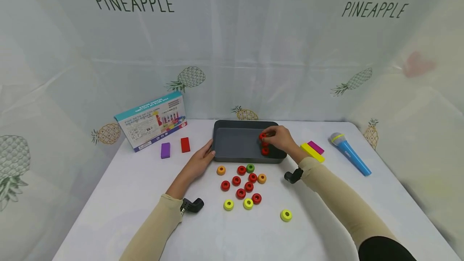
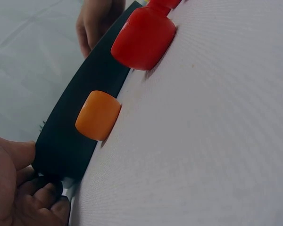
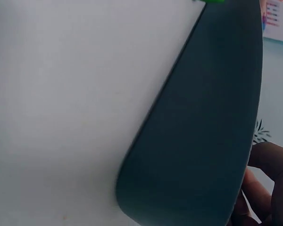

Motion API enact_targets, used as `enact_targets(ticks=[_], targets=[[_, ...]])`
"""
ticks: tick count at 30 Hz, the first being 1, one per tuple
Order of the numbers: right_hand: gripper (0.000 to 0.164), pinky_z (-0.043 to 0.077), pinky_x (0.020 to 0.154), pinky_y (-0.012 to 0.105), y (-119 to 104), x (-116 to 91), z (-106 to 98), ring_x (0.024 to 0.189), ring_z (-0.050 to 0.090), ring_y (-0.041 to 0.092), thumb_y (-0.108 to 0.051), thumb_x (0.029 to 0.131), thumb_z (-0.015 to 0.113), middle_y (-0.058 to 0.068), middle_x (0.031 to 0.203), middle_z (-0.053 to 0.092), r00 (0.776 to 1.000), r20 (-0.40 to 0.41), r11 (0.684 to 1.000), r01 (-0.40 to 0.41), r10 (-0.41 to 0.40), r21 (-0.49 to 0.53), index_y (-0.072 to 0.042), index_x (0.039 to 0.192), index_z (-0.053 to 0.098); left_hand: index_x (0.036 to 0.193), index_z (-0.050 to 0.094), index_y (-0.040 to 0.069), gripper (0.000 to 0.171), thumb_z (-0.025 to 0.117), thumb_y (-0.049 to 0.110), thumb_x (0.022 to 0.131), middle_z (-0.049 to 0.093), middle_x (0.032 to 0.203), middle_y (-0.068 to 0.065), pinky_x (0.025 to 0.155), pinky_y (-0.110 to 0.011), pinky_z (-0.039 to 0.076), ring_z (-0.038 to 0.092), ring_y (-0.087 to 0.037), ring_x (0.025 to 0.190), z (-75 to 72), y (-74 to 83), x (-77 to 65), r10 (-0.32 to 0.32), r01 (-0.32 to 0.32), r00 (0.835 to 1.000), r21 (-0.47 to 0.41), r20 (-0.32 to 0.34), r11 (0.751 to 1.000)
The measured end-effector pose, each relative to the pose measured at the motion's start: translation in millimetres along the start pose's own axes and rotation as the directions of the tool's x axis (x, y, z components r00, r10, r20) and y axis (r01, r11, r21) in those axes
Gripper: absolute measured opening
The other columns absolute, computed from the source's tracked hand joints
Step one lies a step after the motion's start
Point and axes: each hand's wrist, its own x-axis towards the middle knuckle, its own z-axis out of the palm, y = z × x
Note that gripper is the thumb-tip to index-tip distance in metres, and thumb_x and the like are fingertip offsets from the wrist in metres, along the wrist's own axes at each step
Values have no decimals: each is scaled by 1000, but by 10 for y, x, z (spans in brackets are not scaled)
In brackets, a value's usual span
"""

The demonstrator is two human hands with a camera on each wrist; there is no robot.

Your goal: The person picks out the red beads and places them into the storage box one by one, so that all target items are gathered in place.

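Observation:
A dark grey tray [image 1: 235, 142] lies near the back of the table. My left hand [image 1: 199, 161] grips its left end, the thumb against the side and the fingers curled at the corner in the left wrist view. Over the tray's right part, my right hand [image 1: 279, 138] pinches a red bead [image 1: 262, 135]. Another red bead [image 1: 265, 151] sits in the tray just below those fingers, with more red partly hidden between. In the right wrist view the tray wall [image 3: 193, 122] hides the fingertips and what they hold.
Before the tray lie several loose red beads [image 1: 241, 193], orange beads [image 1: 221, 170], yellow beads [image 1: 286, 215] and a green bead [image 1: 250, 168]. Purple [image 1: 165, 150] and red blocks [image 1: 185, 145] and a printed box [image 1: 156, 122] stand left; yellow [image 1: 312, 152] and magenta blocks [image 1: 316, 147] and a toy microphone [image 1: 351, 154] lie right.

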Motion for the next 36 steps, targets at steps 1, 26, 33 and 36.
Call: enact_targets(ticks=[1, 26, 33, 36], targets=[[32, 59, 89, 40, 2, 10, 1, 100, 69, 28, -15, 91, 74, 18, 112, 74, 1000, -2, 1000, -1, 1, -5, -2, 120, 72, 162, 22, 35, 62, 49, 42, 106, 24, 169, 4, 125, -51, 24, 21, -23, 157, 1, -4, 1, 0, 0, 1000, 3, 1, 1000], [32, 57, 92, 44, -82, 184, -7, 100, 65, 31, -8, 91, 68, 23, 117, 71, 998, 12, 989, -67, 69, -133, 4, 121, 70, 161, 23, 36, 63, 51, 42, 105, 26, 168, 4, 124, -51, 26, 21, -23, 157, 22, 41, -14, -12, 13, 1000, 8, -14, 1000], [32, 56, 93, 45, -102, 207, 21, 101, 64, 32, -6, 91, 66, 24, 118, 70, 997, 21, 984, -64, 69, -166, 6, 120, 70, 161, 23, 35, 62, 50, 41, 106, 26, 168, 3, 125, -50, 25, 22, -23, 157, 7, 32, -19, -11, 11, 1000, 14, -21, 1000], [32, 57, 92, 44, -96, 222, 38, 100, 65, 31, -6, 91, 66, 24, 118, 70, 997, 30, 983, -63, 69, -173, 6, 121, 70, 161, 23, 36, 62, 50, 41, 106, 26, 168, 4, 125, -50, 25, 22, -23, 157, 0, 35, -26, -14, 14, 1000, 13, -25, 1000]])
